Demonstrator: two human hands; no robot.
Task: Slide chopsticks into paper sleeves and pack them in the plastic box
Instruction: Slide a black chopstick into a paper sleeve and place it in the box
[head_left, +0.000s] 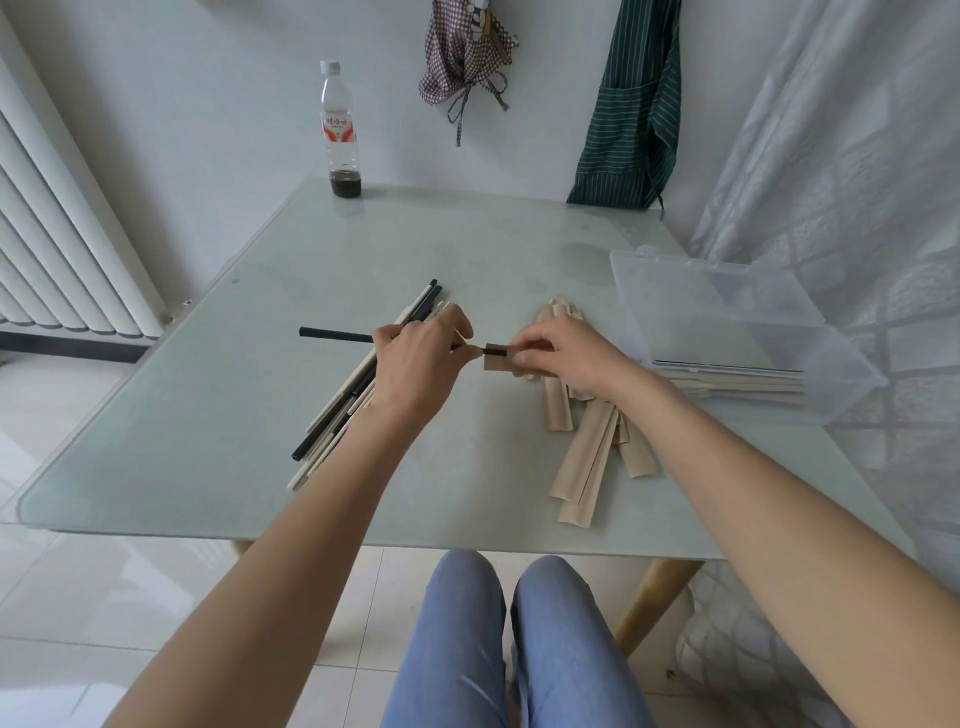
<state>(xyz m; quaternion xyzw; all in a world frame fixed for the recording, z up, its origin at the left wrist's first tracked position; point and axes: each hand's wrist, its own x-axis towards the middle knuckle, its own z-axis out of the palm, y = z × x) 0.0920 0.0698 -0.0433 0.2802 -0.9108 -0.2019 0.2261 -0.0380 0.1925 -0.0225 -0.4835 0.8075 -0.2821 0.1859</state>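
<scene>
A: Start nearest. What sits at six o'clock?

B: The person's knees in blue trousers (498, 639), under the glass table (156, 467). Just past the near edge, toward five o'clock of table centre, lies the loose pile of paper sleeves (582, 467). I count about six, but they overlap, so that is rough.

A: And the hands?

B: At the middle. The left hand (421, 353) has its fingers curled tight on a pair of black chopsticks (335, 335), whose butt end points to nine o'clock. The right hand (558, 353) pinches a paper sleeve (498, 361) by its mouth. The tips are just inside the opening.

A: Risk?

B: In my judgement, the tips could catch the paper edge and crumple or tear it if the pair goes in at an angle, or splay so that only one stick goes in.

A: Farther out?

B: At nine o'clock, the chopstick pile (358, 384), black and pale mixed, maybe ten; I cannot count exactly. At three o'clock, one clear plastic box (841, 384), lid up, with a few sleeved pairs inside. At twelve o'clock, one plastic bottle (340, 130) and two aprons (628, 119) on the wall.
</scene>
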